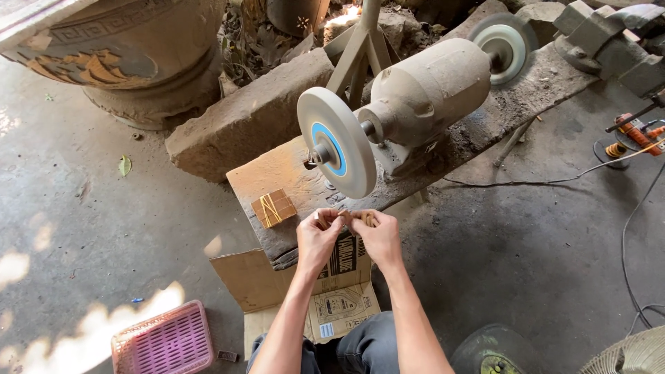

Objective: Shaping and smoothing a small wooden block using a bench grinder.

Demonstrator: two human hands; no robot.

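Above the cardboard box (277, 277), both hands' fingers (325, 220) pinch one small wooden piece (353, 217); box contents hidden.

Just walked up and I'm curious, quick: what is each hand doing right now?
Left hand: grip closed on a small tan piece, just below the grinding wheel.
Right hand: grip closed on the same small piece, from the other side.

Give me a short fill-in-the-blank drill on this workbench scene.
1. Both hands, left hand and right hand, hold a small wooden piece just below the grinder's ____ wheel.
2. The bundle of wooden blocks is tied with ____ bands.
3. The plastic basket on the floor is ____.

Missing words: front; rubber; pink
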